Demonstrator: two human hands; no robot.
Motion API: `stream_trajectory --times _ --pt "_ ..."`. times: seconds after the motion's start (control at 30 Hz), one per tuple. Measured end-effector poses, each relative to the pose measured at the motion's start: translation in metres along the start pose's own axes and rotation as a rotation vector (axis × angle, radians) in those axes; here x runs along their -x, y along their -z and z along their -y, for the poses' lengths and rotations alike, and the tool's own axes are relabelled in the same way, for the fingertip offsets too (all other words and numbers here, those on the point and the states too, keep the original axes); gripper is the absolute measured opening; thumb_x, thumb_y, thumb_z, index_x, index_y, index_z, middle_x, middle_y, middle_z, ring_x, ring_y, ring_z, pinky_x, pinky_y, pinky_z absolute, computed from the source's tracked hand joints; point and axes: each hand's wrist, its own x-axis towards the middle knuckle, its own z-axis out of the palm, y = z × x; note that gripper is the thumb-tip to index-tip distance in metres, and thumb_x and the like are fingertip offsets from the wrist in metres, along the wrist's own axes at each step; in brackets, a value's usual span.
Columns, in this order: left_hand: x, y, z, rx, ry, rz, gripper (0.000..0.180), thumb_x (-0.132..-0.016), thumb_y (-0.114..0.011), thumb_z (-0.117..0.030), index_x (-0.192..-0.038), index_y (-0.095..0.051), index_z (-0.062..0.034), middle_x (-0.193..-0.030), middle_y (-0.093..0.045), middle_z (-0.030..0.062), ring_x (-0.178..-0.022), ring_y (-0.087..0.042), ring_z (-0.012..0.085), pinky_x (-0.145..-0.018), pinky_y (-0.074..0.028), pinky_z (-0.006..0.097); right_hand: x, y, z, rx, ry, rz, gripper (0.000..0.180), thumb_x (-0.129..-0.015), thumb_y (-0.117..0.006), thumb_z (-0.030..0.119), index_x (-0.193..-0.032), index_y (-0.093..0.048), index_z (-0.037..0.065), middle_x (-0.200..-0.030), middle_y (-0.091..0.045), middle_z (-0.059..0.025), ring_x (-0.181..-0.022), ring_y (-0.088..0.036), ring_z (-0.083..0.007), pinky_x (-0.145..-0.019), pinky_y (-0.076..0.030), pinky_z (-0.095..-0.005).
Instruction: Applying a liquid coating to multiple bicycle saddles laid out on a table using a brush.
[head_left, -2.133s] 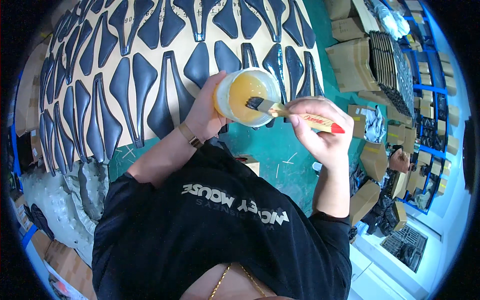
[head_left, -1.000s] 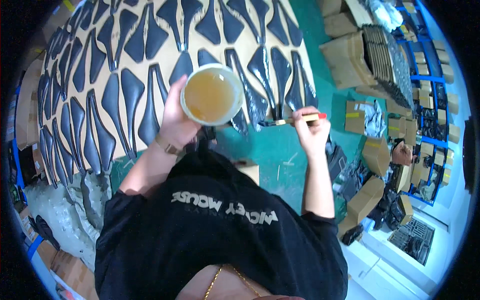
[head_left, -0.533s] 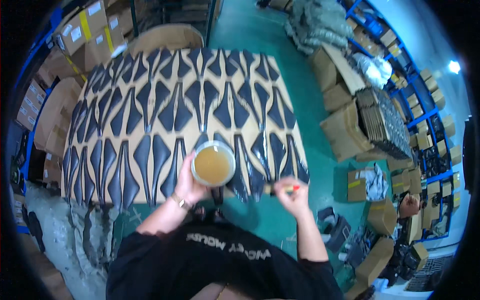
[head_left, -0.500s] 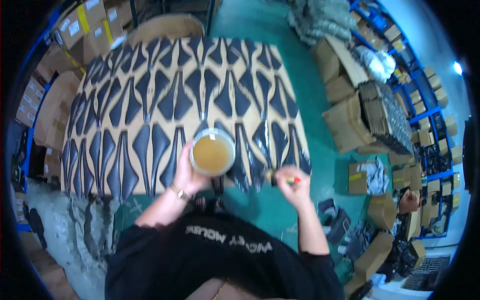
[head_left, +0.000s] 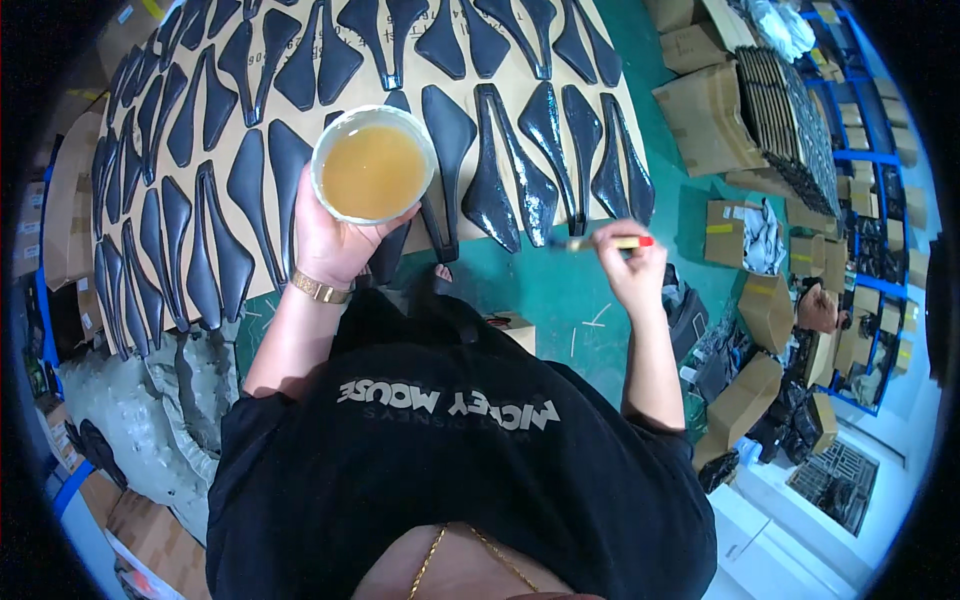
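Your left hand [head_left: 335, 235] holds the cup [head_left: 373, 163] of liquid above the near edge of the board [head_left: 620, 110], where the cut pieces [head_left: 500, 160] lie in rows. To its right, your right hand [head_left: 630, 265] holds the brush [head_left: 600, 242] at the board's near right corner. Cardboard boxes [head_left: 715, 115] sit on the floor [head_left: 545, 290] further right.

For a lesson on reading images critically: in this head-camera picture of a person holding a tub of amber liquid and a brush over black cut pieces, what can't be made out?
- Tub: its depth, hidden under the cloudy liquid; its underside, covered by the left hand.
- Brush: the bristles are motion-blurred; the right hand covers part of the handle.
- Black pieces: the top rows are cut off by the picture's upper edge.
- Cardboard boxes: contents too small and warped near the rim.
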Motion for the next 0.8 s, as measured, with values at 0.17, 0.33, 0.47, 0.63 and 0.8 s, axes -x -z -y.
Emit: stream_trajectory --times 0.17,0.33,0.47,0.63,0.8 --pt "0.002 0.010 -0.023 -0.008 0.088 0.152 0.055 -0.096 -0.026 -0.048 -0.134 -0.040 -0.0116 -0.130 -0.050 0.0126 -0.113 -0.054 0.0331 -0.089 -0.048 0.053 0.010 0.003 0.038 -0.229 -0.181 -0.145 0.006 -0.085 -0.061 0.005 -0.085 -0.062 -0.001 -0.077 -0.066 -0.0096 -0.069 -0.062 -0.0135 -0.063 -0.050 -0.0257" --pt "-0.003 0.013 -0.042 -0.147 0.148 0.240 0.052 -0.095 -0.029 -0.044 -0.131 -0.044 -0.0103 -0.127 -0.052 0.0117 -0.115 -0.052 0.0309 -0.092 -0.045 0.053 -0.025 -0.017 0.135 -0.418 0.109 -0.275 0.008 -0.087 -0.059 0.006 -0.087 -0.060 -0.002 -0.084 -0.065 -0.0132 -0.077 -0.063 -0.0181 -0.069 -0.051 -0.0283" --pt "-0.006 0.004 -0.043 -0.051 0.280 0.071 0.054 -0.092 -0.036 -0.046 -0.127 -0.047 -0.0065 -0.124 -0.054 0.0115 -0.115 -0.053 0.0276 -0.096 -0.040 0.052 -0.037 -0.055 0.185 -0.274 0.320 -0.130 0.008 -0.082 -0.064 0.000 -0.089 -0.061 -0.002 -0.087 -0.066 -0.0148 -0.079 -0.063 -0.0185 -0.071 -0.051 -0.0280" --pt "-0.009 0.022 -0.048 -0.065 0.335 0.263 0.054 -0.091 -0.041 -0.049 -0.125 -0.048 -0.0090 -0.125 -0.052 0.0111 -0.118 -0.050 0.0280 -0.096 -0.037 0.057 -0.052 -0.101 0.208 0.121 0.377 0.124 0.009 -0.079 -0.068 0.004 -0.085 -0.066 -0.001 -0.085 -0.067 -0.0103 -0.076 -0.063 -0.0151 -0.068 -0.051 -0.0264" --pt "-0.010 0.023 -0.051 -0.078 0.324 0.225 0.053 -0.090 -0.042 -0.050 -0.123 -0.050 -0.0091 -0.124 -0.053 0.0105 -0.115 -0.052 0.0271 -0.093 -0.041 0.056 -0.046 -0.095 0.193 -0.335 0.148 -0.125 0.012 -0.088 -0.059 0.008 -0.089 -0.059 -0.003 -0.085 -0.064 -0.0177 -0.068 -0.062 -0.0191 -0.060 -0.053 -0.0286"
